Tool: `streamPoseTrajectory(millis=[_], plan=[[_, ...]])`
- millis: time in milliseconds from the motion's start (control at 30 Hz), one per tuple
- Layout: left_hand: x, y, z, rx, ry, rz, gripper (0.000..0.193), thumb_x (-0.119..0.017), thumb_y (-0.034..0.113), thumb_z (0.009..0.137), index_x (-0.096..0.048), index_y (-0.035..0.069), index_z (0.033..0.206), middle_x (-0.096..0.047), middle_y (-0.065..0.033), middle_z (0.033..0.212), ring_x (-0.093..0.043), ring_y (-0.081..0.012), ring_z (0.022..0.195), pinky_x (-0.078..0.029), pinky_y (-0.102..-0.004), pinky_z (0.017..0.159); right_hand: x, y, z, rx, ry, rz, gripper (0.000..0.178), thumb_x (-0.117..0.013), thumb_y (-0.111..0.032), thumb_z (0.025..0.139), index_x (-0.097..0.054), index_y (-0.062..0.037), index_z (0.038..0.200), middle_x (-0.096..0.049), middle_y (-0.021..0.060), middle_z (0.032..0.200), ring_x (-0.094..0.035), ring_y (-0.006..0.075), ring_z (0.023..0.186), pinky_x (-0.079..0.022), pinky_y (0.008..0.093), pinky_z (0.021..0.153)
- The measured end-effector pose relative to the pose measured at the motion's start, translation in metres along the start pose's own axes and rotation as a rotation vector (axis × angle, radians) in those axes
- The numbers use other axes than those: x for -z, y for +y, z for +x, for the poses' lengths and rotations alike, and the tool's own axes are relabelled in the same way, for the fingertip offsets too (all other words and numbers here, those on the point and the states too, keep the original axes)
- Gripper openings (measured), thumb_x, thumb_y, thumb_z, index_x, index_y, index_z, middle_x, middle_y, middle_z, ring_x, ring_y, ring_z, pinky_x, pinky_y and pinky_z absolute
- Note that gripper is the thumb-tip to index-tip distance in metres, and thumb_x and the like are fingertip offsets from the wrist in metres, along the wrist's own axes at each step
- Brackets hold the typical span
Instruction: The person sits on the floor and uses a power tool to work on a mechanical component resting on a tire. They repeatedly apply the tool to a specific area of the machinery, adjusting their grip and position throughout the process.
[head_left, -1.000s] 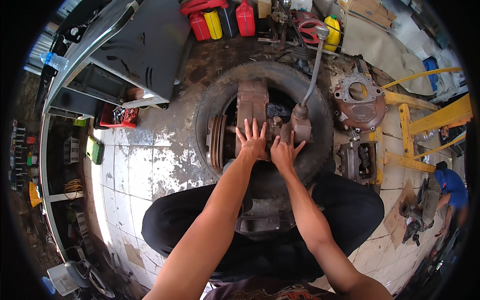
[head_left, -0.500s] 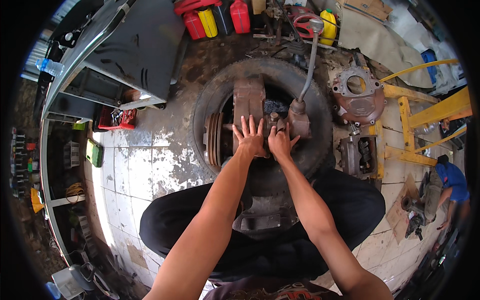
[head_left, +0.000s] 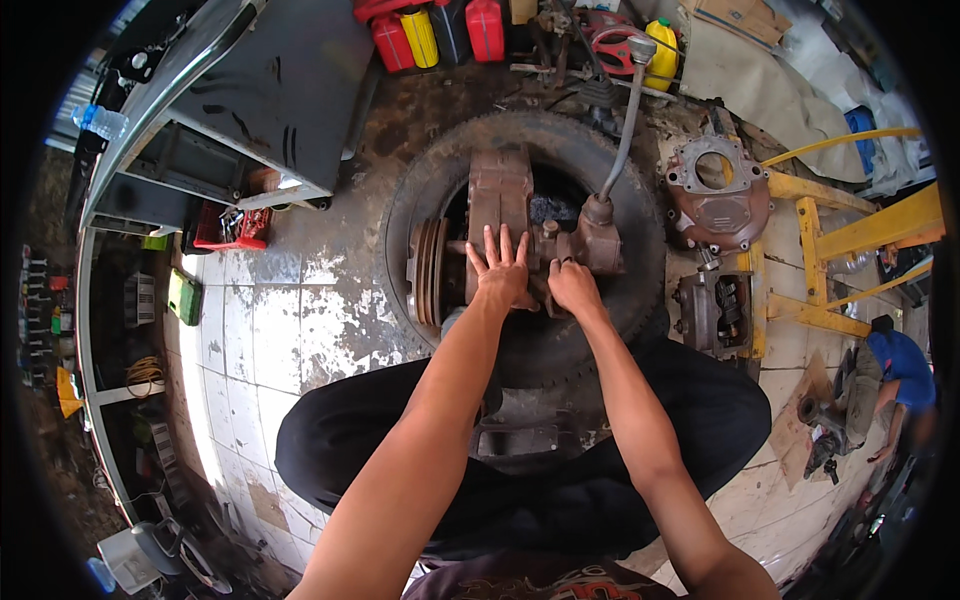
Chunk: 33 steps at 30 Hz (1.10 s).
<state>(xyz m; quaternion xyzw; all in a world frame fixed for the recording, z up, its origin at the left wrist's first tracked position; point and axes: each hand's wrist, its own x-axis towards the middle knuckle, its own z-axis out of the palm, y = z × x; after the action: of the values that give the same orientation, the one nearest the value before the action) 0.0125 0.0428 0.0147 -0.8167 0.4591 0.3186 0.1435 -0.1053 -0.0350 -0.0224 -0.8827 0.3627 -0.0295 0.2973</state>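
We are taking the big black rubber tyre point(head_left: 400, 215) lying flat on the stained tiled floor point(head_left: 270, 330) as our landmark. Well to its left, a small green box point(head_left: 184, 296) and a red plastic tray of tools point(head_left: 232, 229) are sitting by a dark grey metal cabinet point(head_left: 270, 90). Inside the tyre's ring, a rusty brown cast-metal gear housing point(head_left: 500, 190) is resting, with a grooved pulley point(head_left: 430, 272) sticking out on its left side. Our left hand point(head_left: 502, 272) is pressing flat on the housing, fingers spread wide, its grip closing on nothing. Just right of it, our right hand point(head_left: 573, 286) is curling against the housing's middle joint; we cannot tell whether its grip is closed on any part. A grey bent lever point(head_left: 625, 120) is rising from the housing's right end. Behind the tyre, red and yellow plastic jerrycans point(head_left: 440, 30) are standing in a row. Right of the tyre, a reddish cast cover with a round opening point(head_left: 722, 195) is lying beside a yellow steel frame point(head_left: 830, 240). Far right, another person in a blue shirt point(head_left: 905, 370) is crouching.
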Motion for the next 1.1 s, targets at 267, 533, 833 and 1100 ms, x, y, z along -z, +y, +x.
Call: streamPoseTrajectory(millis=[267,533,833,1100], plan=[[0.002,-0.001,0.001,0.006,0.007,0.009,0.143,-0.084,0.064,0.059,0.006,0.014,0.159,0.014,-0.022,0.163,0.021,-0.0505,0.145,0.006,-0.0782,0.106,-0.02,0.014,0.007,-0.199,-0.063,0.306,0.037,-0.039,-0.018,0.099,-0.061,0.0073,0.083,-0.065,0.0326,0.087,-0.07,0.0358,0.073,-0.058,0.044,0.065],[0.002,0.003,-0.002,0.006,-0.04,0.016,0.143,-0.084,0.062,0.06,0.008,0.016,0.159,0.014,-0.0228,0.163,0.021,-0.0508,0.145,0.006,-0.0781,0.106,-0.03,0.014,0.012,-0.11,0.126,0.192,0.042,-0.045,-0.019,0.096,-0.066,0.0097,0.073,-0.064,0.0311,0.074,-0.067,0.0451,0.075,-0.055,0.0509,0.074],[0.001,0.001,0.001,0.002,-0.021,0.004,0.144,-0.084,0.062,0.06,0.008,0.014,0.159,0.014,-0.0238,0.163,0.021,-0.0524,0.144,0.006,-0.0782,0.105,-0.031,0.011,0.012,-0.027,0.246,-0.027,0.033,-0.055,-0.02,0.09,-0.071,0.0048,0.075,-0.068,0.0276,0.079,-0.069,0.0444,0.077,-0.056,0.0512,0.073],[0.003,-0.004,-0.003,0.004,-0.021,-0.014,0.142,-0.083,0.064,0.06,0.005,0.013,0.159,0.014,-0.0233,0.163,0.021,-0.0515,0.145,0.006,-0.078,0.105,-0.026,0.009,0.009,-0.211,0.141,0.067,0.039,-0.053,-0.023,0.093,-0.068,0.0113,0.082,-0.068,0.0275,0.077,-0.069,0.0415,0.073,-0.056,0.0485,0.073]])
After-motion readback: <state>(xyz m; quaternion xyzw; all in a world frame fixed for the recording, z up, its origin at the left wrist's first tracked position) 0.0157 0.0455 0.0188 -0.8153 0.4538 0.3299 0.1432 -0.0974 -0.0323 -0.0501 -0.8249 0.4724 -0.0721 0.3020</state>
